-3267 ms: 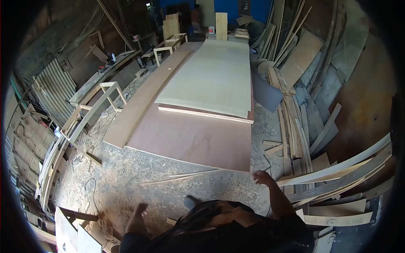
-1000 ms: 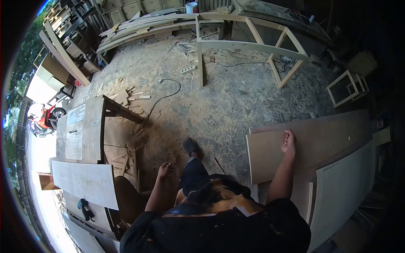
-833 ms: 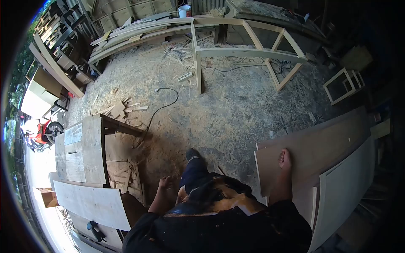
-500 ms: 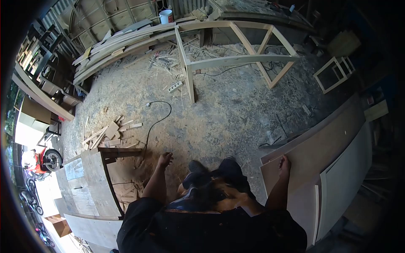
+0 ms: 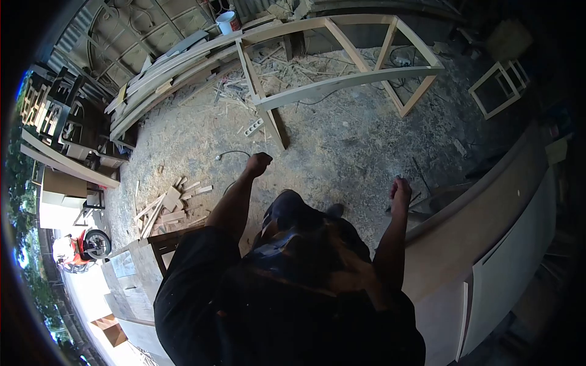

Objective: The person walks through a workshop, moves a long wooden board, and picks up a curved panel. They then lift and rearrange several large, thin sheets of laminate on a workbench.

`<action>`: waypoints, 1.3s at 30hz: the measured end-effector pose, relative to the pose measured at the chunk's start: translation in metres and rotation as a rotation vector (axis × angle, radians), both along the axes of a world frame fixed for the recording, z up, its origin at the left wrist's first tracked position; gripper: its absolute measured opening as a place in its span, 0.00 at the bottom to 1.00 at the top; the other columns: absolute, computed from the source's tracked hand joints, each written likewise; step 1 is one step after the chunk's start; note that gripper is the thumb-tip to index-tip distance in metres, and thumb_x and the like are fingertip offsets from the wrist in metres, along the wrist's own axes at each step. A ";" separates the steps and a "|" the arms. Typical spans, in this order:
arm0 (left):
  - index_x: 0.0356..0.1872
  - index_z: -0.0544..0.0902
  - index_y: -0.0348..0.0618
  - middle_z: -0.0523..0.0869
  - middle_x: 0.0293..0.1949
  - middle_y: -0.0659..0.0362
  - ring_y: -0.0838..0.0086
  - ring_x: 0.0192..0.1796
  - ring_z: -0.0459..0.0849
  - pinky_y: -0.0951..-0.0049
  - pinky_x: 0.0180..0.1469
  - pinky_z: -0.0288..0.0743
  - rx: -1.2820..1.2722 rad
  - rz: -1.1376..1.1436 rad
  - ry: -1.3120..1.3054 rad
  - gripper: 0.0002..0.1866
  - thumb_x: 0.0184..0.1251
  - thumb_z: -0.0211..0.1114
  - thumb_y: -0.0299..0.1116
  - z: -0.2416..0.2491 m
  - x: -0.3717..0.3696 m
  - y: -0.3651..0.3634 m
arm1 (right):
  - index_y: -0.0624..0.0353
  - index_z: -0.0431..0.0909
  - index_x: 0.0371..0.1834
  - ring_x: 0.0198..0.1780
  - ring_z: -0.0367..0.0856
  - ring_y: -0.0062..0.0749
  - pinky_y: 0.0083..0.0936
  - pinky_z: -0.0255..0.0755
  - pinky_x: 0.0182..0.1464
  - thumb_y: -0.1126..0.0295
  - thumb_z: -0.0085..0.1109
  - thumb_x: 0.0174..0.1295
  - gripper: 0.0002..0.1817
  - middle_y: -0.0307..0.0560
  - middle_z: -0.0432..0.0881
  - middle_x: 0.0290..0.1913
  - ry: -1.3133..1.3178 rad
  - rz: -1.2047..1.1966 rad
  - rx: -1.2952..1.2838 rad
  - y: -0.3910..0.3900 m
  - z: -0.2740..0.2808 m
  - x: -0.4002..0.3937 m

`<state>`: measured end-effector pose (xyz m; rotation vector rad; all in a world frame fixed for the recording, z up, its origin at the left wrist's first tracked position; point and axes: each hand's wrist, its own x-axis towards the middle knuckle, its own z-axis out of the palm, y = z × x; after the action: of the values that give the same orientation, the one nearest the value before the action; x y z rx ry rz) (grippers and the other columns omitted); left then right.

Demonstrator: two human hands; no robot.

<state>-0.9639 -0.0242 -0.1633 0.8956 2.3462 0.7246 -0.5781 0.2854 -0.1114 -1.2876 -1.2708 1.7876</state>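
Note:
My left hand [image 5: 259, 165] is out in front of me, fingers curled in, with nothing visible in it. In view it lies just below the near leg of a long wooden frame [image 5: 354, 79] that stands on the floor. My right hand [image 5: 400, 190] hangs forward on the other side, its fingers also curled, holding nothing that I can see. It is closest to the upper edge of the leaning plywood sheets [image 5: 445, 244], apart from them. Below the left hand runs a black cable [image 5: 235, 152] on the floor.
Offcuts [image 5: 174, 201] lie piled at left, near a workbench [image 5: 131, 283]. Long boards [image 5: 177, 67] are stacked at the back, with a white bucket [image 5: 227, 23] by them. A power strip [image 5: 253, 127] sits by the frame's leg. A small wooden frame [image 5: 497, 88] stands right; a red motorcycle [image 5: 82, 250] is outside.
Both hands have moved up and forward in view, the right one away from the plywood edge. My body has stepped forward, and the view has tilted slightly.

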 end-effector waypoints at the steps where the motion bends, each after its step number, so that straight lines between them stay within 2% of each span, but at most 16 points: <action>1: 0.33 0.80 0.49 0.82 0.33 0.58 0.64 0.38 0.80 0.67 0.40 0.72 -0.017 0.011 -0.003 0.10 0.55 0.53 0.38 -0.002 -0.016 0.013 | 0.55 0.68 0.21 0.14 0.60 0.17 0.16 0.54 0.16 0.62 0.49 0.56 0.11 0.34 0.64 0.14 0.013 0.092 0.005 -0.011 0.007 -0.012; 4: 0.30 0.80 0.47 0.82 0.32 0.55 0.61 0.38 0.79 0.64 0.39 0.72 0.040 -0.030 0.163 0.11 0.54 0.55 0.41 -0.014 -0.061 0.044 | 0.57 0.68 0.21 0.13 0.61 0.19 0.18 0.54 0.16 0.63 0.49 0.55 0.11 0.36 0.65 0.14 -0.020 0.316 -0.021 -0.031 -0.008 -0.030; 7: 0.27 0.78 0.43 0.80 0.32 0.49 0.57 0.39 0.78 0.61 0.38 0.72 -0.186 -0.224 0.422 0.09 0.53 0.52 0.34 0.034 -0.084 0.084 | 0.57 0.68 0.21 0.13 0.62 0.19 0.18 0.55 0.16 0.64 0.49 0.55 0.11 0.38 0.66 0.14 -0.122 0.348 -0.173 -0.043 -0.021 -0.026; 8: 0.27 0.78 0.42 0.80 0.33 0.48 0.54 0.39 0.78 0.60 0.39 0.72 -0.289 -0.285 0.502 0.10 0.53 0.49 0.33 0.029 -0.102 0.089 | 0.57 0.68 0.21 0.13 0.62 0.19 0.18 0.55 0.16 0.64 0.49 0.55 0.11 0.38 0.66 0.14 -0.122 0.334 -0.173 -0.043 -0.021 -0.022; 10: 0.28 0.78 0.41 0.79 0.34 0.46 0.52 0.39 0.78 0.59 0.41 0.72 -0.231 -0.164 0.407 0.11 0.54 0.48 0.35 0.040 -0.126 0.099 | 0.57 0.68 0.21 0.13 0.61 0.19 0.18 0.54 0.15 0.64 0.50 0.55 0.10 0.36 0.64 0.14 -0.169 0.214 -0.244 -0.031 -0.024 -0.016; 12: 0.24 0.77 0.46 0.80 0.31 0.53 0.58 0.36 0.79 0.62 0.37 0.71 -0.321 0.008 0.369 0.11 0.54 0.50 0.39 0.023 -0.164 0.109 | 0.58 0.68 0.21 0.13 0.61 0.19 0.18 0.55 0.15 0.65 0.50 0.55 0.10 0.36 0.64 0.14 -0.137 0.172 -0.231 -0.011 -0.033 -0.012; 13: 0.26 0.79 0.45 0.80 0.31 0.51 0.59 0.37 0.79 0.63 0.39 0.71 -0.272 0.019 0.345 0.11 0.54 0.53 0.39 0.019 -0.182 0.111 | 0.58 0.69 0.21 0.13 0.62 0.19 0.19 0.56 0.15 0.65 0.50 0.55 0.10 0.36 0.65 0.13 -0.098 0.132 -0.218 -0.006 -0.040 -0.013; 16: 0.36 0.80 0.49 0.77 0.42 0.49 0.55 0.45 0.75 0.62 0.48 0.69 -0.116 0.041 0.373 0.11 0.52 0.58 0.40 0.035 -0.203 0.128 | 0.57 0.68 0.22 0.13 0.59 0.17 0.17 0.53 0.15 0.65 0.49 0.55 0.09 0.33 0.61 0.13 -0.112 0.077 -0.193 0.030 -0.025 -0.042; 18: 0.38 0.80 0.54 0.75 0.45 0.55 0.59 0.50 0.72 0.63 0.51 0.67 -0.241 -0.132 0.406 0.13 0.49 0.63 0.40 0.023 -0.239 0.142 | 0.57 0.68 0.22 0.13 0.59 0.17 0.17 0.53 0.15 0.65 0.49 0.55 0.09 0.34 0.61 0.13 -0.114 0.018 -0.159 0.066 -0.016 -0.079; 21: 0.32 0.82 0.55 0.76 0.41 0.56 0.61 0.48 0.74 0.62 0.50 0.67 -0.436 -0.324 0.354 0.10 0.50 0.61 0.43 0.030 -0.256 0.156 | 0.59 0.69 0.22 0.12 0.63 0.20 0.20 0.57 0.15 0.64 0.50 0.54 0.10 0.38 0.65 0.13 -0.155 -0.013 -0.075 0.107 -0.013 -0.110; 24: 0.24 0.83 0.53 0.81 0.31 0.56 0.62 0.40 0.79 0.63 0.42 0.73 -0.426 -0.326 0.307 0.08 0.46 0.64 0.42 0.025 -0.268 0.165 | 0.59 0.70 0.24 0.15 0.66 0.21 0.20 0.62 0.18 0.64 0.51 0.53 0.10 0.40 0.68 0.17 -0.274 0.048 -0.092 0.129 -0.008 -0.128; 27: 0.22 0.84 0.56 0.83 0.32 0.60 0.65 0.37 0.80 0.66 0.40 0.74 -0.490 -0.343 0.282 0.05 0.46 0.65 0.41 0.036 -0.270 0.176 | 0.59 0.70 0.25 0.15 0.68 0.21 0.18 0.62 0.16 0.63 0.54 0.54 0.10 0.40 0.70 0.17 -0.338 -0.054 -0.168 0.142 -0.026 -0.125; 31: 0.27 0.83 0.60 0.82 0.33 0.61 0.67 0.43 0.78 0.66 0.42 0.72 -0.637 -0.657 0.394 0.06 0.47 0.60 0.36 0.008 -0.295 0.187 | 0.58 0.71 0.24 0.14 0.70 0.22 0.20 0.63 0.15 0.62 0.56 0.53 0.11 0.41 0.71 0.16 -0.380 -0.176 -0.258 0.129 -0.060 -0.108; 32: 0.26 0.82 0.58 0.82 0.32 0.60 0.66 0.41 0.79 0.66 0.41 0.72 -0.630 -0.558 0.399 0.05 0.46 0.61 0.35 0.029 -0.283 0.197 | 0.58 0.71 0.24 0.15 0.70 0.23 0.20 0.64 0.15 0.62 0.57 0.52 0.11 0.41 0.71 0.16 -0.427 -0.166 -0.250 0.122 -0.078 -0.101; 36: 0.23 0.79 0.49 0.81 0.27 0.57 0.62 0.32 0.80 0.64 0.32 0.72 -0.164 -0.179 0.319 0.05 0.53 0.54 0.30 -0.003 -0.316 0.231 | 0.60 0.74 0.26 0.16 0.72 0.26 0.24 0.67 0.17 0.62 0.57 0.52 0.12 0.44 0.74 0.19 -0.438 -0.197 -0.340 0.098 -0.102 -0.083; 39: 0.24 0.78 0.43 0.80 0.24 0.54 0.62 0.28 0.80 0.66 0.30 0.71 0.220 -0.198 0.295 0.05 0.52 0.55 0.30 0.012 -0.307 0.301 | 0.60 0.74 0.26 0.16 0.72 0.27 0.24 0.67 0.17 0.61 0.57 0.52 0.12 0.44 0.74 0.19 -0.462 -0.228 -0.351 0.095 -0.118 -0.072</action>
<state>-1.2709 0.2773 -0.1516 1.3942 2.4102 0.8258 -0.6503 0.3801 -0.2299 -2.0453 -1.0017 1.6505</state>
